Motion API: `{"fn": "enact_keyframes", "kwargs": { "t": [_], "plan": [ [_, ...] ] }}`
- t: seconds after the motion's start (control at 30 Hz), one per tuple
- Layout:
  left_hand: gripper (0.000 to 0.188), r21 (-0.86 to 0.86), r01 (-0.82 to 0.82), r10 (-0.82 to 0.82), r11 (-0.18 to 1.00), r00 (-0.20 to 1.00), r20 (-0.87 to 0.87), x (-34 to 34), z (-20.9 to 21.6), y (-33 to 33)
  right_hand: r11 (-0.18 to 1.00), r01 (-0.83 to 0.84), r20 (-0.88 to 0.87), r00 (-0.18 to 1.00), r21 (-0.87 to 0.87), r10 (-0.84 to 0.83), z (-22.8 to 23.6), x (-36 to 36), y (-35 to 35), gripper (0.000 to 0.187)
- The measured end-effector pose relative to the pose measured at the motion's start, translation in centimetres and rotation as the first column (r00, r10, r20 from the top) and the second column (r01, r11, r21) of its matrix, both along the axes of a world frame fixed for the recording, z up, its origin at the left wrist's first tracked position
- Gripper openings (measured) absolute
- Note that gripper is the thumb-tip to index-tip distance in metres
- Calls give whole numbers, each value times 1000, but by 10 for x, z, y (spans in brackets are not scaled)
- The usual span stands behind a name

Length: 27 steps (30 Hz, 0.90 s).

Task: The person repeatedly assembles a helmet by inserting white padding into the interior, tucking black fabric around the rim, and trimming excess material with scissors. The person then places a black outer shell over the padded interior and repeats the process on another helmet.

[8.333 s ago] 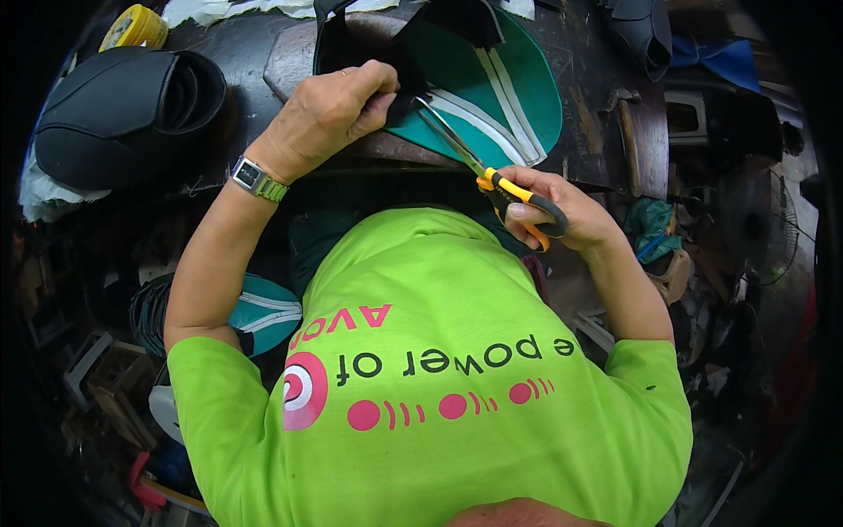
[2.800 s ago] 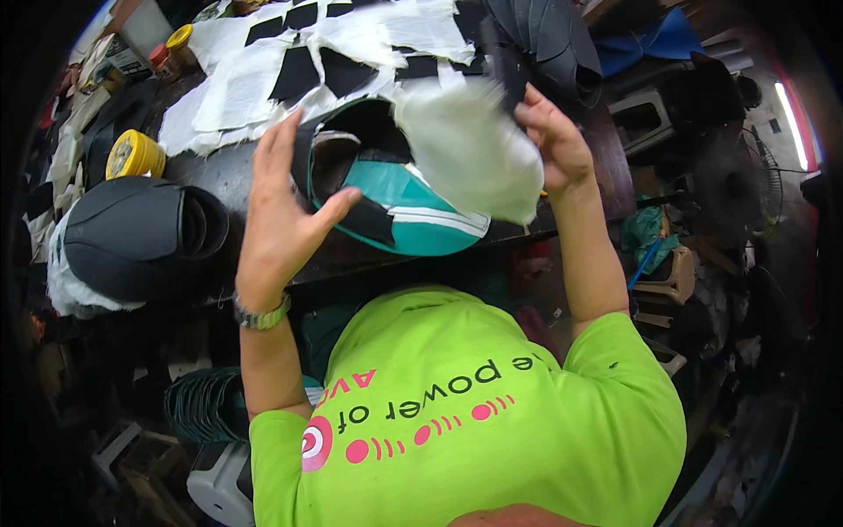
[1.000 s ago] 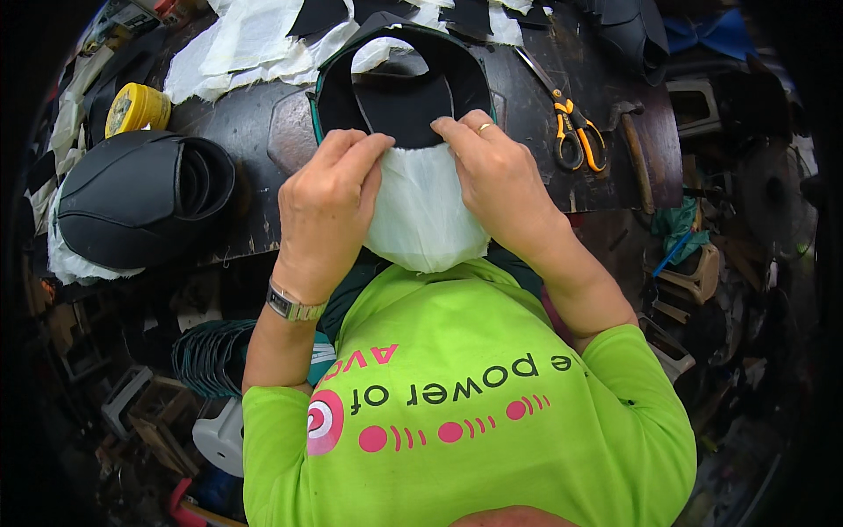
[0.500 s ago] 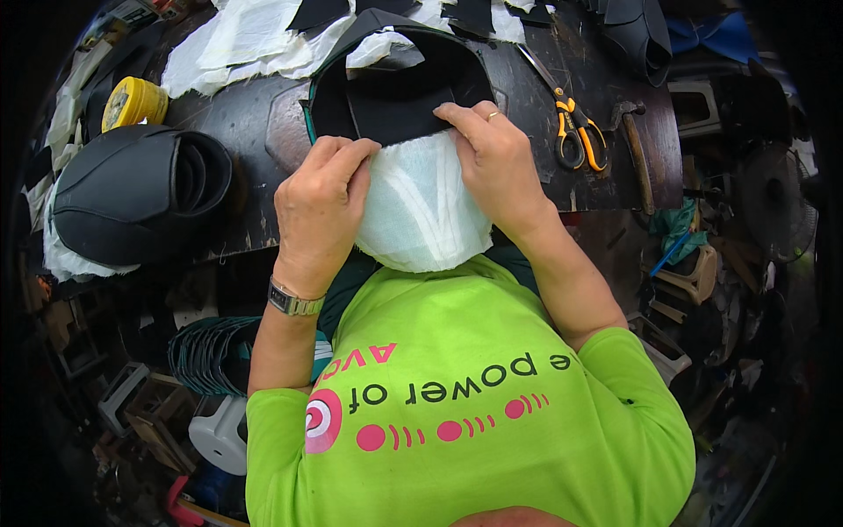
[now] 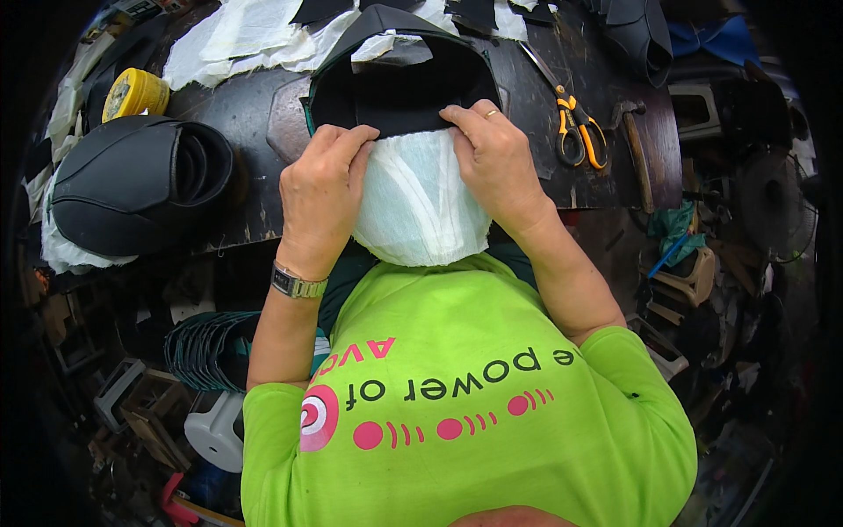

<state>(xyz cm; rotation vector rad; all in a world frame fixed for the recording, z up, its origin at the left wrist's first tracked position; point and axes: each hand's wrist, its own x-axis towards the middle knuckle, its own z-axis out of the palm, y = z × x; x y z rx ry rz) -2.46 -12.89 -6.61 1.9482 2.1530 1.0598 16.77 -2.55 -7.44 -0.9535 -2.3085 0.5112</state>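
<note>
In front of me at the table's near edge is a black curved leather-like piece (image 5: 386, 25), bent into an open loop with dark lining inside. A whitish cloth backing (image 5: 426, 202), crossed by pale V-shaped strips, hangs from its near edge toward my shirt. My left hand (image 5: 325, 189) pinches the left end of the seam between black lining and cloth. At the right end, my right hand (image 5: 500, 162) pinches the same edge between thumb and forefinger. What lies under the fingertips is hidden.
Black-and-orange scissors (image 5: 571, 123) and a hammer (image 5: 634, 149) lie to the right on the dark table (image 5: 224, 110). Nested black curved pieces (image 5: 132, 189) and a yellow tub (image 5: 136, 94) stand left. White cloth scraps (image 5: 255, 39) lie behind. A grey stool (image 5: 215, 430) stands below.
Both hands keep their pinch on the piece. The left hand has shifted slightly up, and the piece's rim sits a little higher and farther right.
</note>
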Motion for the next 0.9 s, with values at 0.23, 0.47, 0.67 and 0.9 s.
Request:
{"fn": "enact_keyframes", "kwargs": {
  "t": [0.23, 0.47, 0.67, 0.9],
  "plan": [
    [12, -75, -22, 17, 997, 998, -66, 1, 1, -1, 998, -19, -63, 998, 57, 22, -6, 1, 0, 19],
    [20, 11, 44, -32, 999, 856, -516, 10, 17, 7, 1000, -6, -32, 999, 24, 7, -7, 0, -1, 18],
    [32, -393, 168, -341, 904, 839, -424, 19, 21, 33, 999, 6, -135, 991, 31, -2, 6, 5, -3, 42],
    [22, -30, 145, -141, 989, 860, -491, 33, -2, 50, 970, 201, -229, 946, -140, -229, 15, 23, 12, 53]
  ]
}}
